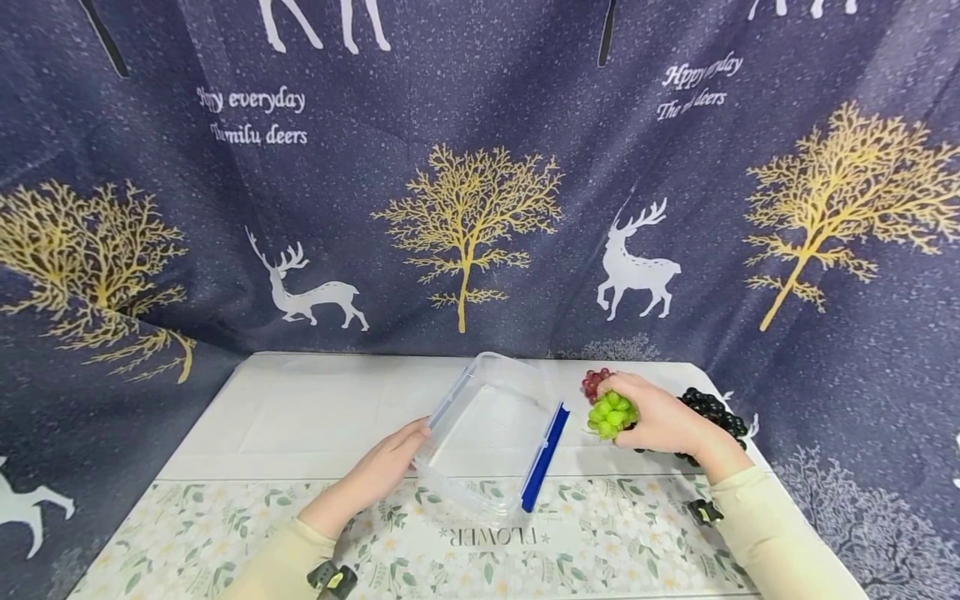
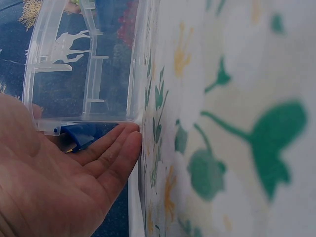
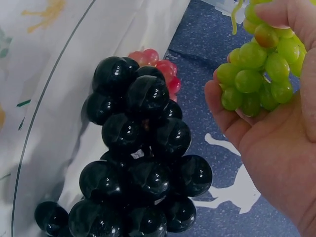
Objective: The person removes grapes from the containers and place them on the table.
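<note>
My right hand (image 1: 660, 421) grips a bunch of green grapes (image 1: 612, 414), held above the table's right side. In the right wrist view, the fingers and thumb curl round the green grapes (image 3: 261, 74). A clear plastic box (image 1: 487, 433), with a blue strip (image 1: 545, 458) along its right side, stands mid-table. Its top looks uncovered, and I see no fruit in it. My left hand (image 1: 386, 467) rests against the box's left side. Its fingers (image 2: 116, 153) lie nearly straight beside the box wall in the left wrist view.
Black grapes (image 1: 712, 408) lie at the table's right edge, beside my right forearm. Red grapes (image 1: 596, 382) sit behind the green bunch. A floral cloth (image 1: 262, 533) covers the table's front part. A dark printed curtain (image 1: 465, 125) hangs behind the table.
</note>
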{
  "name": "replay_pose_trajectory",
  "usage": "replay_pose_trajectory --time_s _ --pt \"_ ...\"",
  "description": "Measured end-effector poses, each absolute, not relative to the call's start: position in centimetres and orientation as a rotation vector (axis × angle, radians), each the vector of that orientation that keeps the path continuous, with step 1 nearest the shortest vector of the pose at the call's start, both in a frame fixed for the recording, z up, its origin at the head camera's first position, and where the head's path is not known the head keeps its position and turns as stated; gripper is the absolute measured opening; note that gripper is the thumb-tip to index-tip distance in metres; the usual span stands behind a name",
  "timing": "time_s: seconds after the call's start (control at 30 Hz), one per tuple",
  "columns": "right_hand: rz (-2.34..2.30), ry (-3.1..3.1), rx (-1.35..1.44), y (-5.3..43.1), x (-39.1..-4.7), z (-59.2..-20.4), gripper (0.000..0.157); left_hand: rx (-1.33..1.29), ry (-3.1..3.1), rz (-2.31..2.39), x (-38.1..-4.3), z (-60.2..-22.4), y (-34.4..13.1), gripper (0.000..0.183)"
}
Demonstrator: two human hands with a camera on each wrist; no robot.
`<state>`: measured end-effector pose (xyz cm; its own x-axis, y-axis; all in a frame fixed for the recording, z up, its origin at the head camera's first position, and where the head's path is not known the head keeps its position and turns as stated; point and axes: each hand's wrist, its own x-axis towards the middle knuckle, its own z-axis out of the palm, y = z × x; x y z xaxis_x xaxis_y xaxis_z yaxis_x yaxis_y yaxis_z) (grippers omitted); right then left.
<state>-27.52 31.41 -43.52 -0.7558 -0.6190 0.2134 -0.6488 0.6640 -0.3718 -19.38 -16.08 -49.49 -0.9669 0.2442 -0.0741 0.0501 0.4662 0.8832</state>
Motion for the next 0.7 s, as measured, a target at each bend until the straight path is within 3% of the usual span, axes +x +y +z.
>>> replay_pose_trajectory --time_s 0.7 --pt "0.565 -2.878 1.038 32.04 -27.53 -43.55 0.065 0.245 2.530 1.502 -19.26 -49.47 -16.05 0.068"
